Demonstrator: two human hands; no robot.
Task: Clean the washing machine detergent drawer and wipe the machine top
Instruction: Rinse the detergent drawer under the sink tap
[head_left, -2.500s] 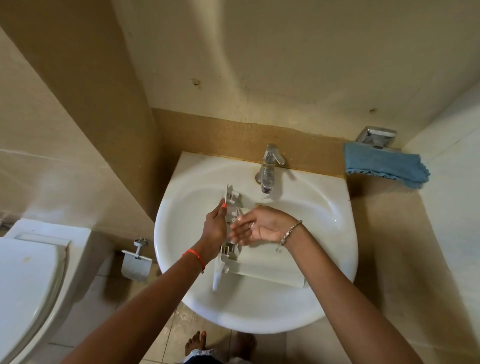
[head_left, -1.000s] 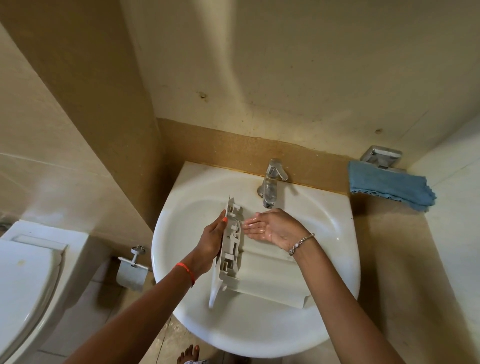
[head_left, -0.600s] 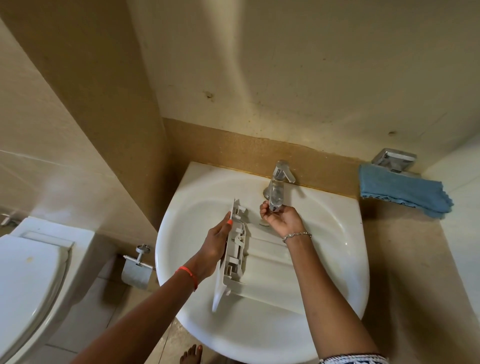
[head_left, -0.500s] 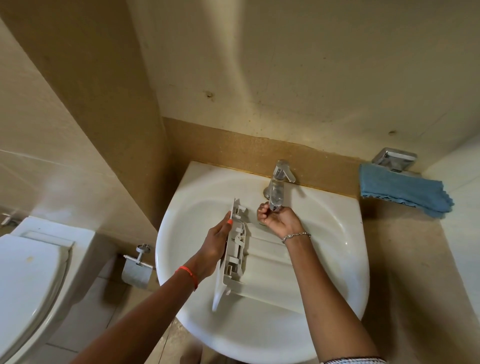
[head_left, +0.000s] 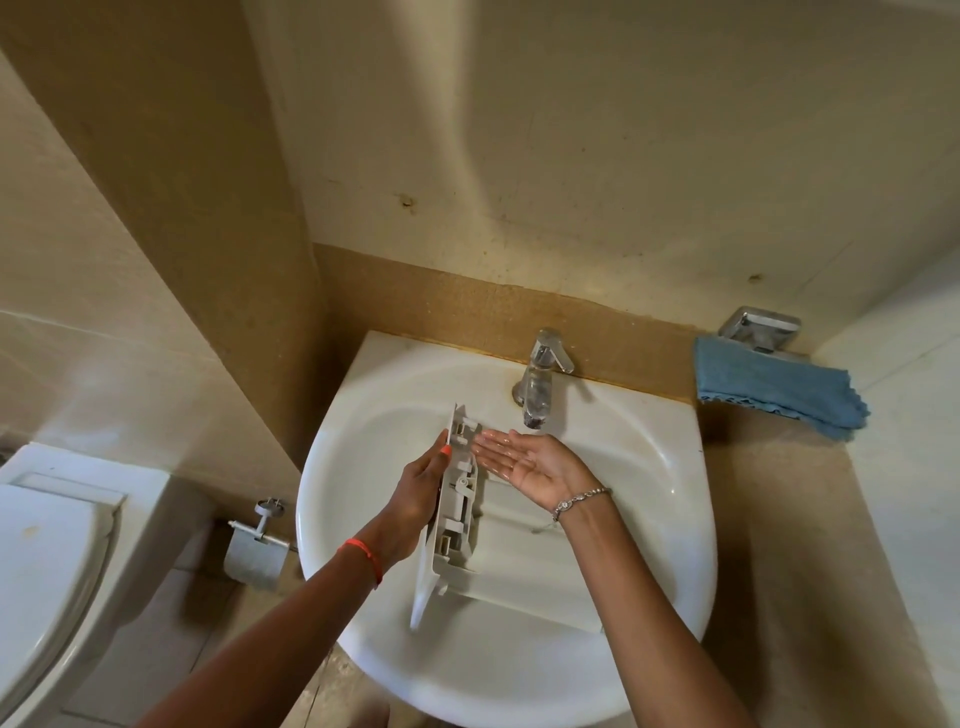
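Observation:
The white detergent drawer (head_left: 514, 556) lies in the white washbasin (head_left: 649, 467), tipped on its side with its front panel standing upright on the left. My left hand (head_left: 421, 493) holds that front panel from its left side, thumb at its top edge. My right hand (head_left: 524, 460) lies palm up with straight, wet fingers just below the spout of the chrome tap (head_left: 540, 384), over the drawer's far end. The fingertips almost touch the panel.
A blue cloth (head_left: 774, 387) hangs over a chrome holder (head_left: 758, 330) on the right wall. A toilet (head_left: 47, 561) stands at the left, with a paper roll holder (head_left: 257, 551) between it and the basin. Beige tiled walls close in on all sides.
My right hand has come down from the tap spout, which it gripped half a second ago, and now lies flat, palm up, under it. My left hand still holds the drawer panel.

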